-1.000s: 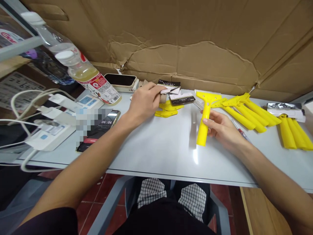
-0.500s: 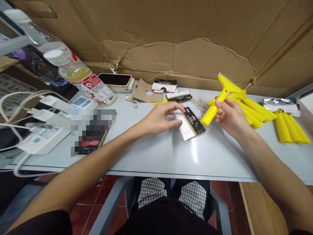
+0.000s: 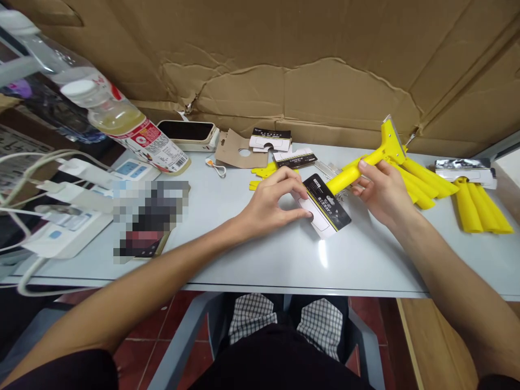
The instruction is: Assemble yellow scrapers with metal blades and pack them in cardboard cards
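Observation:
Between the thumb and fingers of my left hand [image 3: 280,200] is a black and white packaging card [image 3: 327,208], tilted above the table. My right hand [image 3: 382,187] is closed round a yellow scraper [image 3: 349,176], its wide head with a metal edge pointing up and to the right. The free end of the scraper's handle meets the card's upper edge, or lies just behind it. Behind my right hand lie several yellow scrapers [image 3: 422,181] in a pile. More yellow parts [image 3: 264,170] lie behind my left hand, partly hidden.
At the right, yellow handles [image 3: 481,208] stick out of packaging cards [image 3: 465,170]. Along the back lie more cards [image 3: 270,141], a brown cardboard piece [image 3: 238,149] and a phone [image 3: 187,132]. A bottle [image 3: 142,138], a power strip [image 3: 77,227] and a blurred-out device [image 3: 152,219] occupy the left.
The scraper has turned, its head swinging right and its handle end coming left to the card. The card has shifted slightly right and now faces me more.

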Action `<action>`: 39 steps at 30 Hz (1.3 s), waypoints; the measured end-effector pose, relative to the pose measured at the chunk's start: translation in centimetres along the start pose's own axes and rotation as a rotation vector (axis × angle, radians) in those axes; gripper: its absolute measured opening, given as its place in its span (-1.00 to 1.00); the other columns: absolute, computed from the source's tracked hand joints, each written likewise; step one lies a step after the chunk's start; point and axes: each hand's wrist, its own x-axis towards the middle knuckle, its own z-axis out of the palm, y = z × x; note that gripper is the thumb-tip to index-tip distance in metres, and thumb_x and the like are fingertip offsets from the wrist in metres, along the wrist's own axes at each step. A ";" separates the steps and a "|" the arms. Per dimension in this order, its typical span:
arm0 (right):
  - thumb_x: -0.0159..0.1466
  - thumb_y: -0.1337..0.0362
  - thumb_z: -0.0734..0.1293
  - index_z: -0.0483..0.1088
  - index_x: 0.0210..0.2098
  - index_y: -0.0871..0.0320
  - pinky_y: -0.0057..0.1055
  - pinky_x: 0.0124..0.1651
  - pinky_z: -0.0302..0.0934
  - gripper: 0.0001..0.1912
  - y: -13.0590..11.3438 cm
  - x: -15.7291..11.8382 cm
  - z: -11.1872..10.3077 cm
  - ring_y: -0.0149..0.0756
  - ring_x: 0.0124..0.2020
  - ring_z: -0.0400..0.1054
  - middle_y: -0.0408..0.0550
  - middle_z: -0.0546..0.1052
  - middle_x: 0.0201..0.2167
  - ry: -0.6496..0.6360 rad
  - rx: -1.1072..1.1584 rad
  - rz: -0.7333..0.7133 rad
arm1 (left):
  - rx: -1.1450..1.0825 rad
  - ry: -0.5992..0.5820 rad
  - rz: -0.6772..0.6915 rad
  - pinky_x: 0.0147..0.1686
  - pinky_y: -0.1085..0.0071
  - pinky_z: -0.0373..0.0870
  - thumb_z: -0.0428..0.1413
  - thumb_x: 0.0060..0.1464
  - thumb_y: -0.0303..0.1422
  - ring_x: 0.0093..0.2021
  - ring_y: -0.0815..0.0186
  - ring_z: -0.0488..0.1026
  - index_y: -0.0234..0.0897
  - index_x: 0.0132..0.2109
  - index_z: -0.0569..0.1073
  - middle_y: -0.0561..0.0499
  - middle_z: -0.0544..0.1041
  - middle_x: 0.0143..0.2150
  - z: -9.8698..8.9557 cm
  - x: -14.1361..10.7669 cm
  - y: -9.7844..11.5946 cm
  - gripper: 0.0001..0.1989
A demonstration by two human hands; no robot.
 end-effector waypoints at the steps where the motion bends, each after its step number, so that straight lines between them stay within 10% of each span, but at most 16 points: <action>1: 0.18 0.13 0.63 0.38 -0.20 0.00 -0.35 -0.39 0.21 -0.61 0.1 0.0 0.0 -0.33 -0.32 0.35 -0.11 0.49 -0.17 -0.007 0.012 -0.003 | 0.004 0.002 0.027 -0.03 0.18 0.50 0.51 0.02 -0.21 -0.10 0.17 0.48 -0.15 -0.26 0.63 -0.04 0.53 -0.13 0.0 0.0 -0.1 -0.75; 11: 0.09 -0.10 0.69 0.56 -0.19 -0.02 -0.39 -0.38 0.34 -0.54 1.9 -0.9 1.0 -0.25 -0.23 0.45 -0.10 0.57 -0.21 -0.094 -0.007 0.004 | 0.036 0.164 0.166 -0.14 0.30 0.54 0.41 0.20 -0.33 -0.12 0.29 0.53 -0.13 -0.14 0.69 -0.02 0.52 -0.11 0.8 -0.4 -1.6 -0.90; 26: 0.01 0.05 0.75 0.57 -0.35 0.05 -0.43 -0.33 0.35 -0.60 1.9 -1.5 1.6 -0.33 -0.27 0.44 -0.12 0.59 -0.27 0.022 0.131 -0.011 | -0.357 0.284 -0.235 -0.15 0.36 0.61 0.51 -0.12 -0.39 -0.16 0.34 0.47 -0.19 -0.11 0.55 0.03 0.53 -0.13 2.6 -1.0 0.3 -0.58; 34: 0.00 0.07 0.76 0.46 -0.32 0.06 -0.42 -0.31 0.34 -0.51 1.9 -2.5 2.5 -0.33 -0.27 0.50 -0.13 0.63 -0.22 0.066 0.145 -0.007 | -0.548 0.175 -0.579 -0.07 0.26 0.57 0.47 0.01 -0.28 -0.10 0.28 0.59 -0.29 -0.31 0.43 -0.08 0.55 0.06 2.2 -0.8 0.8 -0.64; 39: 0.01 0.07 0.75 0.46 -0.36 0.09 -0.41 -0.32 0.33 -0.53 2.1 -2.3 2.4 -0.33 -0.30 0.45 -0.12 0.58 -0.32 0.080 0.104 0.022 | -0.738 0.142 -0.563 -0.14 0.32 0.55 0.47 0.06 -0.30 -0.17 0.33 0.58 -0.25 -0.28 0.38 0.02 0.58 -0.07 2.9 -1.2 0.6 -0.62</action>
